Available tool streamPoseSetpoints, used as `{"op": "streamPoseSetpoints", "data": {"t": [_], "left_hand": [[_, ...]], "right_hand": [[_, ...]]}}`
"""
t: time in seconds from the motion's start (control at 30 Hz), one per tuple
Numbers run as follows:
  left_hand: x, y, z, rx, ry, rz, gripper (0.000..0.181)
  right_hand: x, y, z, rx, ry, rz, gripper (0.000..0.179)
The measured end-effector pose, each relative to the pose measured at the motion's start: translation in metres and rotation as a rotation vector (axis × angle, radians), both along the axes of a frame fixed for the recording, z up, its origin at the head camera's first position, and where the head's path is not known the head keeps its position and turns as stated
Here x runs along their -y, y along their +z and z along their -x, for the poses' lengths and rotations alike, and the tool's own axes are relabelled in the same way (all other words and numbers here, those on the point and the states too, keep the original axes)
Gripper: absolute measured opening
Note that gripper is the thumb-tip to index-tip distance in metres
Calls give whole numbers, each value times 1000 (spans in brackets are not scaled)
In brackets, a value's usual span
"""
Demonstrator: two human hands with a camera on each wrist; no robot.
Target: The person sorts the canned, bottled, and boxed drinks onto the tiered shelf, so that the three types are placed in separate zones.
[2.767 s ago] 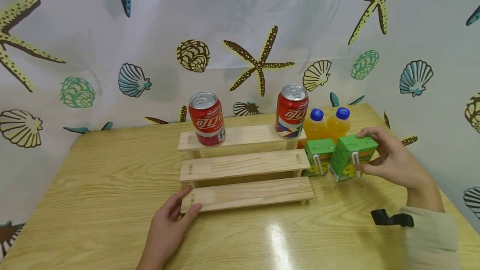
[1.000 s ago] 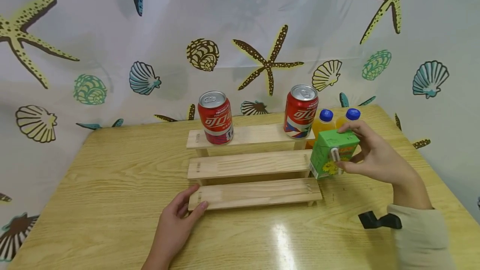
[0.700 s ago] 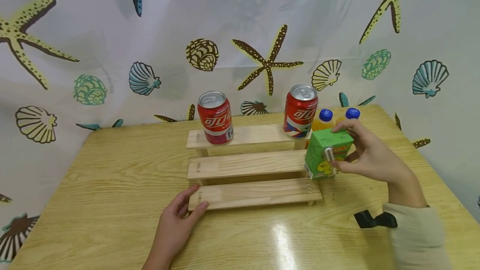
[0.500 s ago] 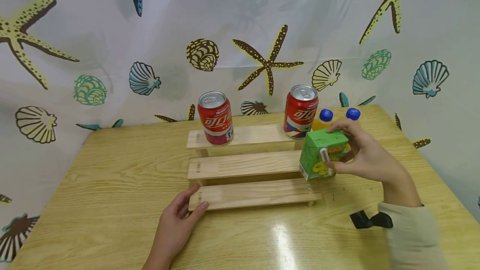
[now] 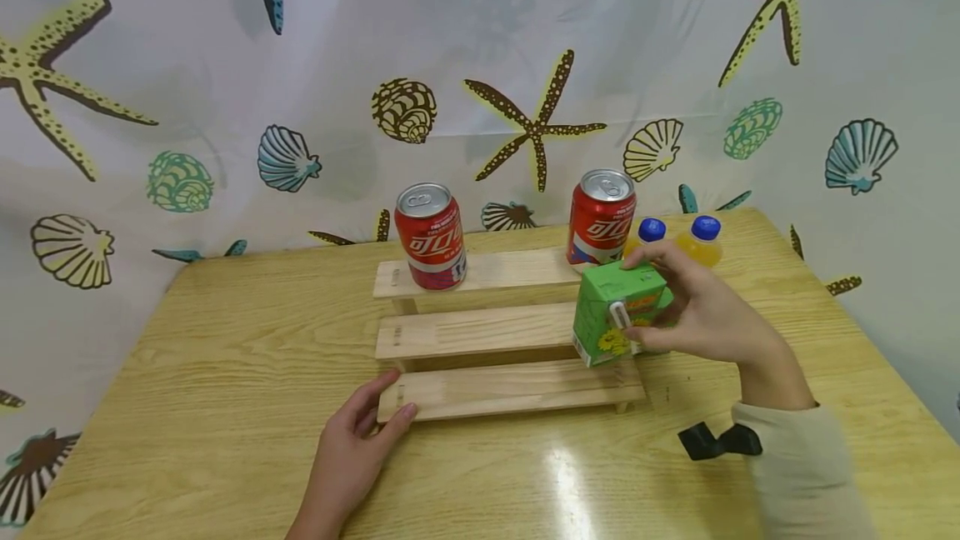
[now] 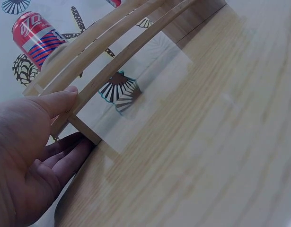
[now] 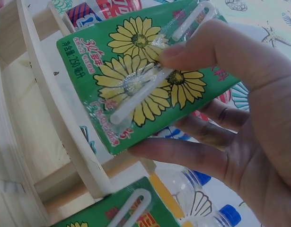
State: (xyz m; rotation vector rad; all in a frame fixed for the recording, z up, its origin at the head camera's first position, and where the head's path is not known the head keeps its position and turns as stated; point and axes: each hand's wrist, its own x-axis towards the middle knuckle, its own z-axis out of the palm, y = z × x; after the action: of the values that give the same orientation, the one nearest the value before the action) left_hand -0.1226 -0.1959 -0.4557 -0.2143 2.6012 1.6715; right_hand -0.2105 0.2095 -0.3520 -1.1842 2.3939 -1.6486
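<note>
My right hand (image 5: 697, 307) pinches a green drink carton (image 7: 136, 71) with yellow flowers and a straw on its front, thumb on the front face. In the head view the carton is in front of the right part of a three-step wooden display rack (image 5: 480, 332); whether it touches a step I cannot tell. My left hand (image 5: 348, 448) grips the left end of the rack's lowest step (image 5: 510, 390), thumb at the front edge and fingers around the end. A second green carton (image 7: 136, 208) stands beside the rack, mostly hidden by the right hand in the head view.
Two red cola cans, one left (image 5: 431, 244) and one right (image 5: 602, 219), stand on the top step. Behind the right hand are two orange drink bottles with blue caps (image 5: 706, 228). A cloth (image 5: 480, 40) with shells and starfish hangs behind the wooden table (image 5: 247, 373).
My right hand has carried the green carton leftward from the table beside the rack to the rack's right part. The left hand keeps its grip on the lowest step.
</note>
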Motion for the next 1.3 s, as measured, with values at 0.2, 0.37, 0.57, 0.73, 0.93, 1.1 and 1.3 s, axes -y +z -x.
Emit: {"op": "streamPoseSetpoints", "data": {"t": [0.2, 0.37, 0.57, 0.73, 0.93, 1.1, 1.3], "left_hand": [[0, 0, 0, 5, 3, 1, 68], [0, 1, 0, 15, 1, 2, 69], [1, 1, 0, 22, 1, 9, 70], [1, 1, 0, 24, 0, 0, 70], [1, 1, 1, 25, 1, 1, 70], [1, 1, 0, 21, 1, -4, 69], [1, 0, -1, 19, -6, -10, 70]], "right_hand": [[13, 1, 1, -2, 45, -1, 69], [23, 2, 1, 2, 37, 1, 68], [36, 5, 2, 8, 40, -9, 67], [46, 5, 1, 7, 37, -27, 64], [60, 5, 0, 10, 53, -32, 66], [72, 6, 0, 22, 51, -26, 65], [85, 8, -1, 73, 41, -6, 63]]}}
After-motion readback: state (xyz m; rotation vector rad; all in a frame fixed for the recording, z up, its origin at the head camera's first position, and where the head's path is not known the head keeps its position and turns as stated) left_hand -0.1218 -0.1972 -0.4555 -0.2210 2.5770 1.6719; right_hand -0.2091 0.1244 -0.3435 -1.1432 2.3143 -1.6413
